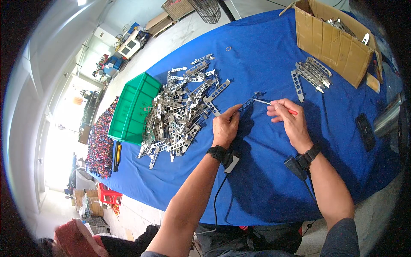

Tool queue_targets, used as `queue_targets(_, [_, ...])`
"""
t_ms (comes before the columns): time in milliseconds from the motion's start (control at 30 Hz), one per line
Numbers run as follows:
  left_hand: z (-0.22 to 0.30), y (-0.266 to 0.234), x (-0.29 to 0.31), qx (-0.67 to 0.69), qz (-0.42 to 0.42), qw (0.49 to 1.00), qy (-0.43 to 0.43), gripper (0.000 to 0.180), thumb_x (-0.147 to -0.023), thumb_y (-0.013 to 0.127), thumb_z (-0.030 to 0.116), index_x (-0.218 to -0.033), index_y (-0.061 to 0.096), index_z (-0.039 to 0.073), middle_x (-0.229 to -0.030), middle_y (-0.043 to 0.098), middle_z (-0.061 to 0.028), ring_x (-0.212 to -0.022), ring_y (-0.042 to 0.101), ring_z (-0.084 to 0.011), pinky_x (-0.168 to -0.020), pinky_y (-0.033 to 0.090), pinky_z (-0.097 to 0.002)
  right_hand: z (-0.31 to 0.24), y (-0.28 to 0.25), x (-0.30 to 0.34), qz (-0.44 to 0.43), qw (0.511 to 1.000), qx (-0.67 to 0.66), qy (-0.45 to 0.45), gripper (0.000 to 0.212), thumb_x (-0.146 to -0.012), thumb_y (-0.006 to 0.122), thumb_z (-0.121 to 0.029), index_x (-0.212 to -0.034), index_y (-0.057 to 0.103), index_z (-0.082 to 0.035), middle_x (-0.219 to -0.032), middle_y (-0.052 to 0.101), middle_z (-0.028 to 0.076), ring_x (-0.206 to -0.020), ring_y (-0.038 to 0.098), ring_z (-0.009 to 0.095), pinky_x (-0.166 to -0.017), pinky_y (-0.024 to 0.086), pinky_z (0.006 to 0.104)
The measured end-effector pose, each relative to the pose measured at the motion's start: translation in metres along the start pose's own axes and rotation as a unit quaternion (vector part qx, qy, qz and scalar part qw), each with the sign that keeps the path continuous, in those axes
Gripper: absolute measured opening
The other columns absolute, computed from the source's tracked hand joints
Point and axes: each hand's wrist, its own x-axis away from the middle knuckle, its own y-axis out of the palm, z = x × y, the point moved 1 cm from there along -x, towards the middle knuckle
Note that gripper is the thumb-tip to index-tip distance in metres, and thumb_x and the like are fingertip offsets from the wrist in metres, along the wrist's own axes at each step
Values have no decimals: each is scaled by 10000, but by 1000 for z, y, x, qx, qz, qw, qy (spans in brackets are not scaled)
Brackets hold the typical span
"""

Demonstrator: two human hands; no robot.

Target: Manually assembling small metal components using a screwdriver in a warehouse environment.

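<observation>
My left hand (225, 127) is closed on the near end of a flat metal strip with a row of round holes (247, 104), which slants away to the right over the blue cloth. My right hand (292, 121) grips a thin tool with a red handle and a slim pale shaft (262, 102). The shaft points left, its tip at the strip's far end; whether it touches cannot be made out. The exact kind of tool does not show. Both wrists wear black bands with small boxes and cables.
A heap of perforated metal strips (175, 115) lies to the left, against a green crate (128, 107). At right are a smaller strip stack (314, 73), a cardboard box (332, 47) holding more strips, a black object (364, 132) and a metal cylinder (388, 116).
</observation>
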Motion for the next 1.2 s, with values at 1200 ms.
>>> queue_targets(1200, [-5,1,1,32,-4,999,9,288,-919,583,93,-1181,703,74,-684,597,-24,-642,508,-65,-614,460,-260,-2,-4,1,1,1000,-3,-4,263,-996,546,-220,-1023,661,16,-935,707,127,-827,693,172,-697,549,280])
